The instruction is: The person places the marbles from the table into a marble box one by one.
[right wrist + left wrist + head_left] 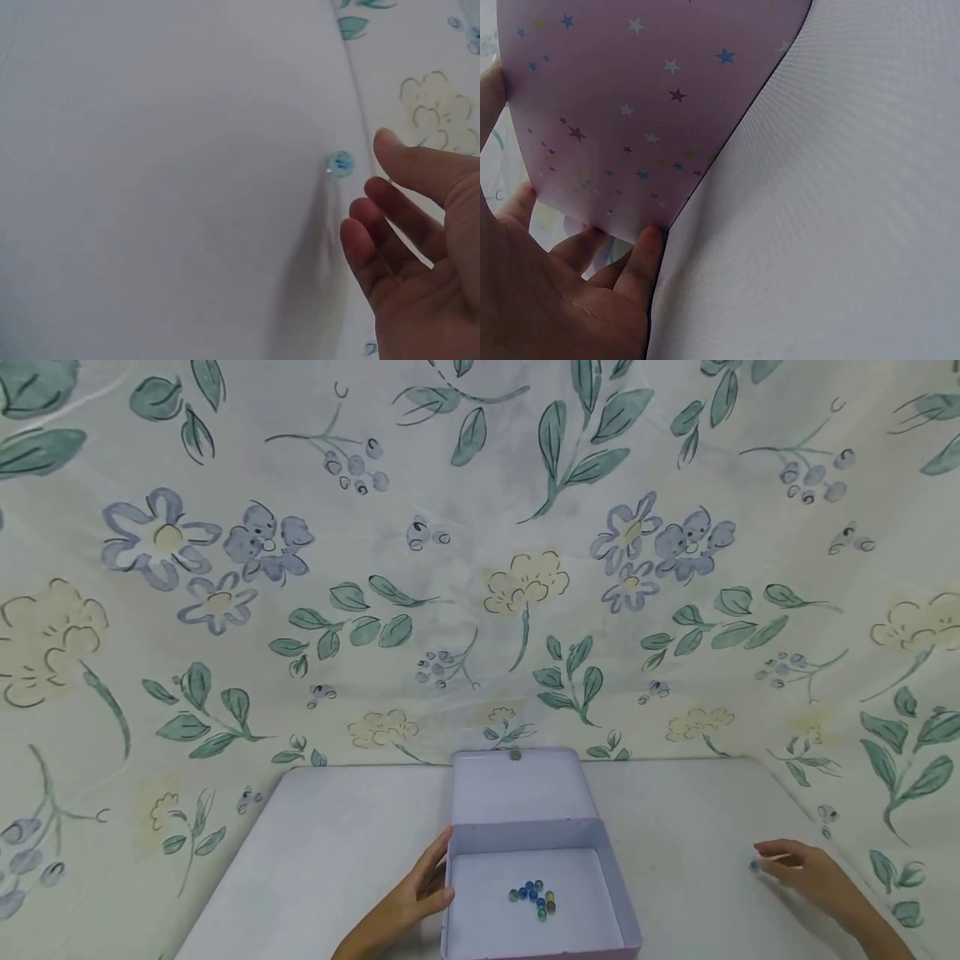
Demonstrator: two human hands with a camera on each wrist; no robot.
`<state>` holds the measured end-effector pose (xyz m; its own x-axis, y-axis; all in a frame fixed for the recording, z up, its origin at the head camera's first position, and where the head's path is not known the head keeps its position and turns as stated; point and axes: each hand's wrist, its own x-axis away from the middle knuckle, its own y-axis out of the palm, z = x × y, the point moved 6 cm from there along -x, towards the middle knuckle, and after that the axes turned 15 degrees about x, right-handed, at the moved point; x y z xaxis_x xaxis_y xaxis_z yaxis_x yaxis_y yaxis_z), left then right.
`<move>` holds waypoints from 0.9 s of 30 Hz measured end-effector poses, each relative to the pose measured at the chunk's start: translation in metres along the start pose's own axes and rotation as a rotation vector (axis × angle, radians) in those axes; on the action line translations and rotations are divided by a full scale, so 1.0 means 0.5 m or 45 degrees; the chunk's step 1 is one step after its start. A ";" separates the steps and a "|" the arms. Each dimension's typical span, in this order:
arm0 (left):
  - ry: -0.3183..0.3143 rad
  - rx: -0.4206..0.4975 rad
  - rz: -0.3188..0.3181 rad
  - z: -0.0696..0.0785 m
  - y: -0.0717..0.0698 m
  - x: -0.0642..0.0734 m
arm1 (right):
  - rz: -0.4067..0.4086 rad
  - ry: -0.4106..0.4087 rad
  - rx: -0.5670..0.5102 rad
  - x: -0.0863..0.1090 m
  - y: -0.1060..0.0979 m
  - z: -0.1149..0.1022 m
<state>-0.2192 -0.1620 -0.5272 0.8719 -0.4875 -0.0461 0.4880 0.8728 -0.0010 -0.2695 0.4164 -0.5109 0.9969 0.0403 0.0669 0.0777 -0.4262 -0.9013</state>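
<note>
An open box (617, 893), pale lilac inside, stands on the white table with its lid (517, 789) tipped back. Several small glass marbles (532, 895), blue, green, yellow and brownish, lie on its floor. My left hand (408, 902) holds the box at its left side. Seen from the left wrist, the fingers (641, 266) touch the edge of its pink, star-printed wall (652, 112). On the right of the table lies one clear-blue marble (340, 163). Beside it is my right hand (420, 232), thumb and fingers apart, with a small gap to the marble.
The white table (352, 827) extends on both sides of the box. A floral cloth (465, 568) hangs behind the table and runs down along its left and right edges. The raised lid stands near the table's back edge.
</note>
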 end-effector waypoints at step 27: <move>0.060 0.055 -0.103 0.011 0.006 0.003 | -0.011 0.194 0.042 -0.018 0.054 0.020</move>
<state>-0.2165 -0.1601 -0.5219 0.8273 -0.5536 -0.0947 0.5586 0.8286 0.0363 -0.2764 0.4138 -0.5400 0.9861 -0.0949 0.1367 0.0885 -0.3962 -0.9139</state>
